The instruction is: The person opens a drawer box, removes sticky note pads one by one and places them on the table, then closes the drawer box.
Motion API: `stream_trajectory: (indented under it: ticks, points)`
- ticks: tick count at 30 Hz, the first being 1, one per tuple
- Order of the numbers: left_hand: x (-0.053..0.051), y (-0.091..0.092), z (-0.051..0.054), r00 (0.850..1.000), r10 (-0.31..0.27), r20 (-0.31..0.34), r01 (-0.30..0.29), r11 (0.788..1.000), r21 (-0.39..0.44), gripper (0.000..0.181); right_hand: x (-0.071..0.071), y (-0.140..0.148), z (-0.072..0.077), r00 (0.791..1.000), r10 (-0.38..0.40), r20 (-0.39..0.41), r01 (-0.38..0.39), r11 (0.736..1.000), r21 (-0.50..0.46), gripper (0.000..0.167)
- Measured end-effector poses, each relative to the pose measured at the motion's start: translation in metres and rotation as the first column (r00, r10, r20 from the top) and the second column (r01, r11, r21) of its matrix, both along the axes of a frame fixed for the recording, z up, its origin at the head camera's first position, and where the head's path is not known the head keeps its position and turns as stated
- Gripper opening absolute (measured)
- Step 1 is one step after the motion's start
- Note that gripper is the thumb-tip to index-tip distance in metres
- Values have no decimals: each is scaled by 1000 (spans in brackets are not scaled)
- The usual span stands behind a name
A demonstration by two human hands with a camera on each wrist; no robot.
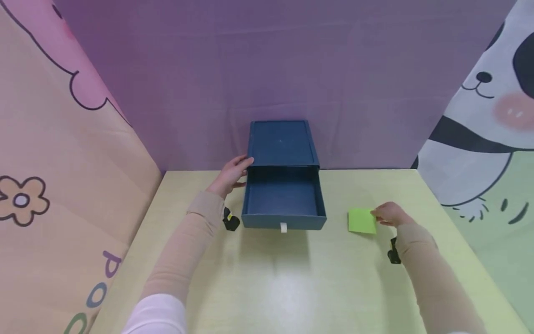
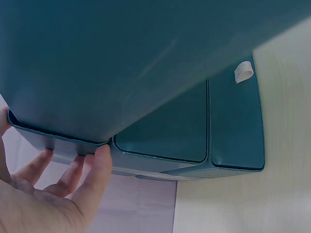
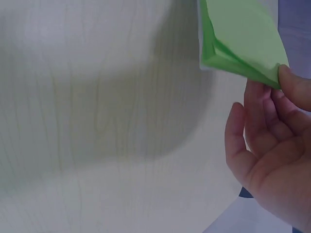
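A dark blue drawer unit point(image 1: 280, 144) stands against the back wall, its top drawer point(image 1: 283, 197) pulled out. The drawer holds nothing. My left hand point(image 1: 231, 175) rests at the unit's left side near the front, one fingertip at the top edge; in the left wrist view the left hand point(image 2: 58, 194) touches the unit with extended fingers. A pad of green sticky notes point(image 1: 361, 221) is pinched by its right edge in my right hand point(image 1: 392, 215). In the right wrist view, the thumb of the right hand point(image 3: 277, 145) lies on a corner of the green pad point(image 3: 248, 39), whose sheets fan slightly apart.
Below the open drawer, the left wrist view shows further closed drawers point(image 2: 167, 121), one with a white pull tab point(image 2: 244, 72). The unit stands on a pale wooden table point(image 1: 267, 287). A purple cloth point(image 1: 200, 83) hangs behind, with printed cloths at both sides.
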State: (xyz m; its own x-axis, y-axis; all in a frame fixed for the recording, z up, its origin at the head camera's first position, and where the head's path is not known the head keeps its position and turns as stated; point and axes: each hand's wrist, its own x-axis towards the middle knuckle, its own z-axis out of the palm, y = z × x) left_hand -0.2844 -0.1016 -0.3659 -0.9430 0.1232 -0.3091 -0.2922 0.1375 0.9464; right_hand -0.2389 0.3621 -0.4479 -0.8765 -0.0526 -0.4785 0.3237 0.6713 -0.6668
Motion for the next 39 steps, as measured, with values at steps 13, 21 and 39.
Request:
stream_trajectory:
  ticks: [13, 21, 39]
  points:
    - [1, 2, 0, 1000, 5, -9, -5, 1000, 12, 61, 3, -24, -29, 976, -189, -103, 206, 962, 180, 51]
    - [0, 0, 0, 1000, 12, -17, -12, 1000, 4, 62, -4, -29, -40, 968, -209, -138, 236, 947, 217, 47]
    - [1, 1, -1, 1000, 3, -16, -2, 1000, 12, 62, -3, -36, -48, 971, -147, -188, 201, 928, 313, 43]
